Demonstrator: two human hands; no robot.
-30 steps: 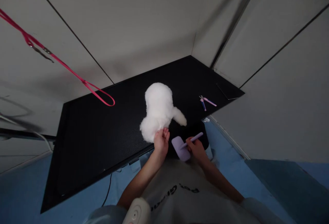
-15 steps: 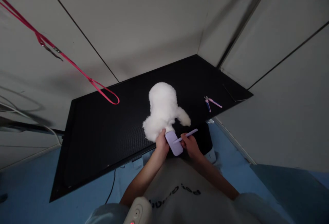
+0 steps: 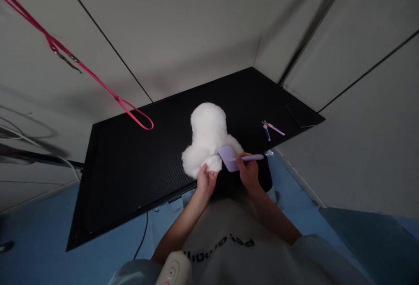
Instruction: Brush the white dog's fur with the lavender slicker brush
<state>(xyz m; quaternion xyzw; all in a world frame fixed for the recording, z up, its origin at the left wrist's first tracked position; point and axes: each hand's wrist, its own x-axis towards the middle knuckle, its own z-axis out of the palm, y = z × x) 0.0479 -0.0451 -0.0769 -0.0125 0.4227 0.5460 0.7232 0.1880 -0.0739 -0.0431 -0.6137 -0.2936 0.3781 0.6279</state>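
Note:
A white, fluffy dog-like body point(image 3: 208, 123) is on the black table, seen from above; whether it is a live dog or a model I cannot tell. My left hand point(image 3: 207, 180) holds a rounded tuft-like part of it, perhaps a leg, at the near side, fingers curled under and thumb on top. In my right hand point(image 3: 248, 171) is the handle of a lilac slicker brush point(image 3: 229, 158). The brush's broad back faces up, and its head lies against or just beside the white fur on the right. Its bristles are hidden.
Pink-and-blue nail clippers point(image 3: 272, 129) lie spread on the black table point(image 3: 131, 167), near a dark flat object point(image 3: 299, 117) at its right corner. A red leash loop point(image 3: 137, 117) hangs over the left back edge. Grey walls stand behind, and a cable point(image 3: 143, 235) runs below.
The brush and my right hand have moved up and to the right, away from my left hand. The part of the body in my left hand now shows more fully.

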